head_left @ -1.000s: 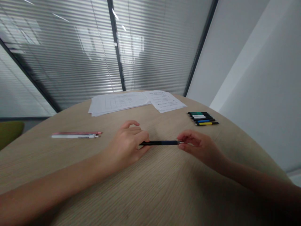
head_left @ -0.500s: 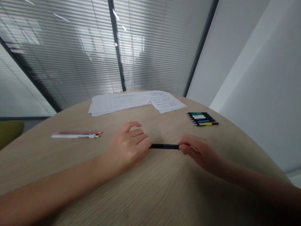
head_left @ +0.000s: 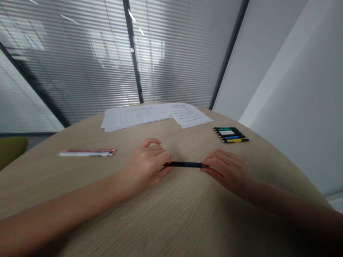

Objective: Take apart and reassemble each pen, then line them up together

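A dark pen (head_left: 184, 164) with a navy section lies level between my two hands, low over the table. Its left end is pinched between the thumb and fingers of my left hand (head_left: 150, 162); the index finger or another finger of that hand curls up apart from the rest. At the pen's right end, the thumb and fingertips of my right hand (head_left: 227, 169) close on the tip. My fingers cover both ends of the pen.
Several pens with green, white, blue and yellow barrels form a row (head_left: 230, 135) at the right. A pink pen (head_left: 88, 150) and a white pen (head_left: 84, 154) lie at the left. Printed sheets (head_left: 139, 116) rest at the back of the wooden table (head_left: 171, 221).
The pen has shifted slightly left and up. My right hand has changed its hold, its fingers now stretched more over the pen's end. My left thumb has opened a little, showing more pen.
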A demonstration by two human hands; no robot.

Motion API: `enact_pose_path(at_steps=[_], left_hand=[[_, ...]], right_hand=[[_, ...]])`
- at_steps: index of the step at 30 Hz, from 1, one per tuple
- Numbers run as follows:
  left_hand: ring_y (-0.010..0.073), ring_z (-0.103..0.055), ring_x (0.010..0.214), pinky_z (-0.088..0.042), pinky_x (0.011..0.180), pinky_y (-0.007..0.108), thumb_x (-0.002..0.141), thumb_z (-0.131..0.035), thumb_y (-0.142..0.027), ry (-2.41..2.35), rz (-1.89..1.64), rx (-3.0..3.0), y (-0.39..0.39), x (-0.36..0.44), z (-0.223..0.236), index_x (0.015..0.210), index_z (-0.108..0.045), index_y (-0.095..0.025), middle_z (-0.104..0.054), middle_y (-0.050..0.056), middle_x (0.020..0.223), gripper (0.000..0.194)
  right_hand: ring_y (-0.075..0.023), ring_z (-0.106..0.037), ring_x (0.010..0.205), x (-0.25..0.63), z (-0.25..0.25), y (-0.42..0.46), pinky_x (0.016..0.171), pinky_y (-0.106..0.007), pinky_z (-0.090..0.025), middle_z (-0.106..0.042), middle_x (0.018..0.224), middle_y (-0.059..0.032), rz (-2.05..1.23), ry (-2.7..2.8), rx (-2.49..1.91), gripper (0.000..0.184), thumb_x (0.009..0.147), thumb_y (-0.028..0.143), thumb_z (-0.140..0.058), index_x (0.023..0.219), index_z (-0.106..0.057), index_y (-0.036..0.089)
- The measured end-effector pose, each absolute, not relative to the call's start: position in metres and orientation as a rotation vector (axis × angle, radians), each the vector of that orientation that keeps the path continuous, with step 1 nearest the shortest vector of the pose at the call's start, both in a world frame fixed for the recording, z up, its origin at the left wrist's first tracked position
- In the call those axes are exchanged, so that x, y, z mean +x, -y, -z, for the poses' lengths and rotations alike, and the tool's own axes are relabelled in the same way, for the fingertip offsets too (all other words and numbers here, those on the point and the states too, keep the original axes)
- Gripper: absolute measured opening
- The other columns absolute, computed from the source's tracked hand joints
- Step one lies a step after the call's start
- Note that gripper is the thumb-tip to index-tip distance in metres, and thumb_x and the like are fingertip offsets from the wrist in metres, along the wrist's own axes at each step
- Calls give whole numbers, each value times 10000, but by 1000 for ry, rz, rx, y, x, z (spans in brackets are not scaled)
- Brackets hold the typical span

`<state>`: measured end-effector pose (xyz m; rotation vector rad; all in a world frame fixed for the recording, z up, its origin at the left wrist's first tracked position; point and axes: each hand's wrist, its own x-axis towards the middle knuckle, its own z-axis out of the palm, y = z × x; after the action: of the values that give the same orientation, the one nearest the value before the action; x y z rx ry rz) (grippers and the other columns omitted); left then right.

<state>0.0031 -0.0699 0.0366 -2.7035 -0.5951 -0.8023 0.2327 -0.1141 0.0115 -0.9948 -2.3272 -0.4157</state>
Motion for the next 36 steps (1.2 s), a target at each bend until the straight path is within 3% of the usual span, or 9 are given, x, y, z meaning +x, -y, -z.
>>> enact_pose_path(at_steps=[5, 10, 12, 16, 19, 26, 29, 36], left_hand=[[105, -516, 549, -372, 786, 339, 810, -422, -149, 495, 732, -2578, 73, 0, -38, 624, -520, -153, -565, -21, 554, 210], [105, -527, 600, -352, 814, 333, 834, -382, -103, 323, 726, -2423, 75, -3, -41, 664, -524, -153, -599, -19, 618, 228], [100, -523, 592, -352, 813, 324, 841, -362, -99, 310, 723, -2401, 75, -2, -42, 656, -518, -157, -599, -24, 614, 248], [100, -510, 560, -349, 816, 339, 818, -385, -108, 434, 729, -2443, 71, -1, -40, 632, -512, -165, -583, -31, 572, 233], [98, -497, 531, -342, 826, 360, 803, -403, -125, 502, 745, -2520, 68, 0, -38, 613, -508, -164, -555, -36, 533, 221], [95, -497, 532, -348, 822, 352, 815, -404, -168, 531, 703, -2621, 70, 1, -38, 620, -512, -170, -550, -37, 535, 223], [94, -507, 545, -331, 840, 355, 827, -371, -127, 456, 712, -2554, 71, 0, -40, 639, -517, -168, -575, -35, 561, 242], [91, -545, 611, -319, 861, 330, 857, -329, -94, 280, 724, -2425, 71, -6, -45, 678, -523, -179, -626, -43, 661, 277]], right_hand=[[-137, -522, 608, 231, -13, 115, 550, -250, -396, -583, 641, -43, 156, 2265, -1090, 256, 848, 311, -391, 716, -546, 158], [-106, -508, 516, 228, -16, 115, 485, -216, -388, -539, 553, -1, -532, 2205, -1352, 337, 863, 299, -300, 630, -506, 168], [-107, -521, 548, 227, -16, 116, 518, -220, -406, -553, 584, -8, -606, 2199, -1323, 358, 875, 282, -250, 658, -510, 165], [-163, -526, 729, 229, -15, 117, 649, -291, -415, -585, 778, -65, -61, 2294, -1169, 259, 848, 345, -357, 835, -527, 150], [-176, -513, 709, 231, -13, 116, 629, -295, -400, -584, 742, -72, 332, 2341, -1098, 232, 826, 355, -423, 799, -539, 156], [-156, -491, 656, 232, -10, 114, 619, -286, -372, -572, 672, -66, 466, 2431, -1048, 287, 852, 290, -378, 649, -538, 166], [-147, -473, 626, 230, -10, 116, 581, -272, -369, -551, 646, -59, 225, 2441, -1065, 295, 852, 279, -353, 642, -522, 159], [-101, -480, 543, 225, -22, 123, 527, -221, -376, -517, 564, -9, -893, 2287, -1182, 357, 839, 348, -344, 600, -518, 149]])
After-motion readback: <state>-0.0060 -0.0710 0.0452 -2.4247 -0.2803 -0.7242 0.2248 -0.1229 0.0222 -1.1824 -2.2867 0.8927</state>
